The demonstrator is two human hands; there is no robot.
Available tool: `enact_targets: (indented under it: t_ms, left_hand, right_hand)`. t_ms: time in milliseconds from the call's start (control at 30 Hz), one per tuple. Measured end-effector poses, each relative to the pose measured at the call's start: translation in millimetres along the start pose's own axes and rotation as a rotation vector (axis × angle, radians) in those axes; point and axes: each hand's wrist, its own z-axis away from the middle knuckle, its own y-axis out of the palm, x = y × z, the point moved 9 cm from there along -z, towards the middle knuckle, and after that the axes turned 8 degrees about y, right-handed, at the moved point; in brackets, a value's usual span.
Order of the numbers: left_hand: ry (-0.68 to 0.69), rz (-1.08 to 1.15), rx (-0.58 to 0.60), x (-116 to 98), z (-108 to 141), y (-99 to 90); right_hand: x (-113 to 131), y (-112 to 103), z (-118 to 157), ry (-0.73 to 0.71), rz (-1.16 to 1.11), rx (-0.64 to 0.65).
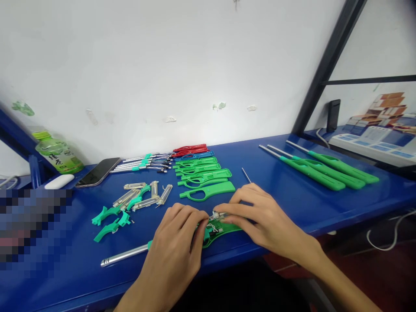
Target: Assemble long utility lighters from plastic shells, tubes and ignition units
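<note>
A green long-nosed lighter, its casing lying open, is at the table's front edge. Its metal tube points left. My left hand is closed over the lighter's middle, pinching near thin white wires and the teal trigger part. At the rear of the casing my right hand pinches a see-through fuel tank, mostly hidden by the fingers. A thin metal rod sticks out behind my right hand. Just beyond my hands lies a row of green half-casings.
Loose fuel tanks and teal triggers lie left. Behind are metal tubes with wires and red casings. Three assembled lighters lie right. A phone, white case and bottle stand back left.
</note>
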Motion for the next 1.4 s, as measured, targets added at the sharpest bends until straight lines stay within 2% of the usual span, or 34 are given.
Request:
enact_targets:
  t_ms: [300, 500, 700, 867, 1000, 1167, 1400]
  left_hand:
    - [0.032, -0.008, 0.016, -0.5, -0.7, 1.1]
    - [0.030, -0.031, 0.041, -1.4, 1.1, 4.5]
    - [-0.044, -0.046, 0.001, 6.7, 10.0, -19.5]
    - [-0.107, -0.125, 0.106, 22.2, 27.4, -40.7]
    - [-0.128, -0.150, 0.182, 29.6, 30.8, -48.7]
    - [-0.074, -0.163, 0.233, 27.4, 28.2, -44.0]
    - [-0.060, -0.172, 0.334, 24.6, 39.0, -29.2]
  right_hand:
    - [-1.4, 4.2, 0.6, 0.005, 0.001, 0.032]
    - [-2.2, 11.3, -2.2, 0.055, 0.015, 0.113]
    - [-4.3, 12.6, -1.2, 0.098, -0.010, 0.134]
    - [-3.3, 13.6, -0.7, 0.084, -0.012, 0.144]
    - [-3.5, 14.4, -0.4, 0.080, 0.015, 0.141]
    - [-4.4, 15.9, 1.3, 0.066, 0.040, 0.148]
    - [-3.9, 14.5, 4.2, 0.065, 0.064, 0.147]
